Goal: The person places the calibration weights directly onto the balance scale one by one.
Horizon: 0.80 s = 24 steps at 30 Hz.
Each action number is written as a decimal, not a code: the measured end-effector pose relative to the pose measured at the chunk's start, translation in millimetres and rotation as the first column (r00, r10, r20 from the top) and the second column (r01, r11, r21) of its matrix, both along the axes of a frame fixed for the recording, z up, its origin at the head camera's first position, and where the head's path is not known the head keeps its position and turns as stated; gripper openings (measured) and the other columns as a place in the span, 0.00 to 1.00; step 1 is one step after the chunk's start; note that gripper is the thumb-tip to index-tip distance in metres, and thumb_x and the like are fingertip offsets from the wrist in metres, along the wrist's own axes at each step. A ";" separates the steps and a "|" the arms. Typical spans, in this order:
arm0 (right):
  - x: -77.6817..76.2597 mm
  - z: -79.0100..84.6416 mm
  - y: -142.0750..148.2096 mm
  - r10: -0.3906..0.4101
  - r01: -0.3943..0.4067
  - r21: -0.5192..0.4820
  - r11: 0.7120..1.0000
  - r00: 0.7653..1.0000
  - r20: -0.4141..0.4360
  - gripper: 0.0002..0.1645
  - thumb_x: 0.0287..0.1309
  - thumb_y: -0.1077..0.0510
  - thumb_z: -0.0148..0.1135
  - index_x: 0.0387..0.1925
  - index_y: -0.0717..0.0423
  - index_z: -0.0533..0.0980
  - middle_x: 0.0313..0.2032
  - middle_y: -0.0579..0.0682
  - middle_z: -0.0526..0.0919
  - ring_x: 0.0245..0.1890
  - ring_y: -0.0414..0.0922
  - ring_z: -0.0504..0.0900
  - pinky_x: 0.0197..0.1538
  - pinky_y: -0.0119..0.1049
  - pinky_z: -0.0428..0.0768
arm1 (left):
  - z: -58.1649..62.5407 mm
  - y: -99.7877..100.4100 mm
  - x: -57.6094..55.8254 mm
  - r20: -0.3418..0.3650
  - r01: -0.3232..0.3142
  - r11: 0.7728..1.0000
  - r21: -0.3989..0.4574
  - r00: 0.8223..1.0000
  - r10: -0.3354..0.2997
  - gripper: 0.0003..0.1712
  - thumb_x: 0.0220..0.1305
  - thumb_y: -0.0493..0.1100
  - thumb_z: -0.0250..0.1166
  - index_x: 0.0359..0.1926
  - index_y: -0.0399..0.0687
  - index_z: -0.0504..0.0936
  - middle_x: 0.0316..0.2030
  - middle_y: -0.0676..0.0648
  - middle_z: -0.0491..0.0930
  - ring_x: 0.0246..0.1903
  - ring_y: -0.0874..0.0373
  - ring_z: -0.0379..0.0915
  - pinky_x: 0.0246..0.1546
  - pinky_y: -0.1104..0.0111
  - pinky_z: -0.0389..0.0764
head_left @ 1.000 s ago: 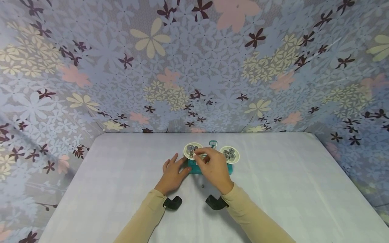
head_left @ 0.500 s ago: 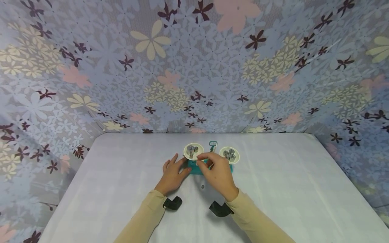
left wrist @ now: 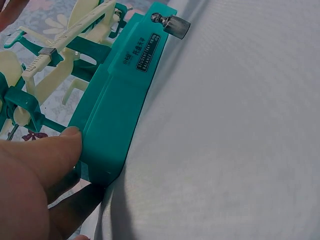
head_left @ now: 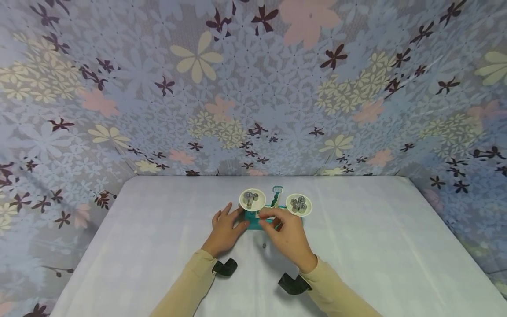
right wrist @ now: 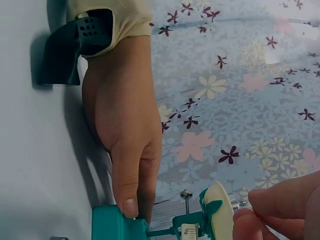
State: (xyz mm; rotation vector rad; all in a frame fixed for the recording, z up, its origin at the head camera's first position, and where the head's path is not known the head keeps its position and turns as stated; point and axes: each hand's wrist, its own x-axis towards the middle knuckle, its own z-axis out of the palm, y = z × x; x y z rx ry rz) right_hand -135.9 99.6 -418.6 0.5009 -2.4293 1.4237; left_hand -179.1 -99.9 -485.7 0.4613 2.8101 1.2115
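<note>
A teal balance scale [left wrist: 112, 115] with two cream pans stands on the table. My left hand [head_left: 223, 232] holds the left end of its base, thumb on the front and a finger against the end. Three metal weights sit in the left pan [head_left: 259, 204]; several more are grouped in the right pan [head_left: 310, 205]. My right hand [head_left: 288, 233] hovers in front of the base's middle, thumb and index finger bent toward each other with a gap between them, holding nothing. Another small knobbed weight [left wrist: 177, 26] lies on the table before the base.
Behind the beam rises the scale's pointer frame [head_left: 277, 189]. The white-covered table [head_left: 356, 246] runs back to a floral cloth backdrop [head_left: 253, 88]. Each wrist carries a black camera mount, such as the right one [head_left: 294, 284].
My right hand has drawn back from the left pan toward the right and nearer me, leaving the pan's three weights in plain sight. My left hand stays on the base.
</note>
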 end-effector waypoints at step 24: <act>21.9 -24.9 14.2 0.043 -0.048 0.063 0.997 0.996 0.077 0.09 0.54 0.64 0.75 0.38 0.51 0.86 0.34 0.42 0.86 0.24 0.33 0.78 0.27 0.30 0.79 | -5.4 5.1 10.2 -0.035 -0.025 1.000 -0.005 0.999 0.024 0.30 0.73 0.50 0.59 0.68 0.37 0.72 0.67 0.36 0.71 0.75 0.36 0.48 0.70 0.37 0.43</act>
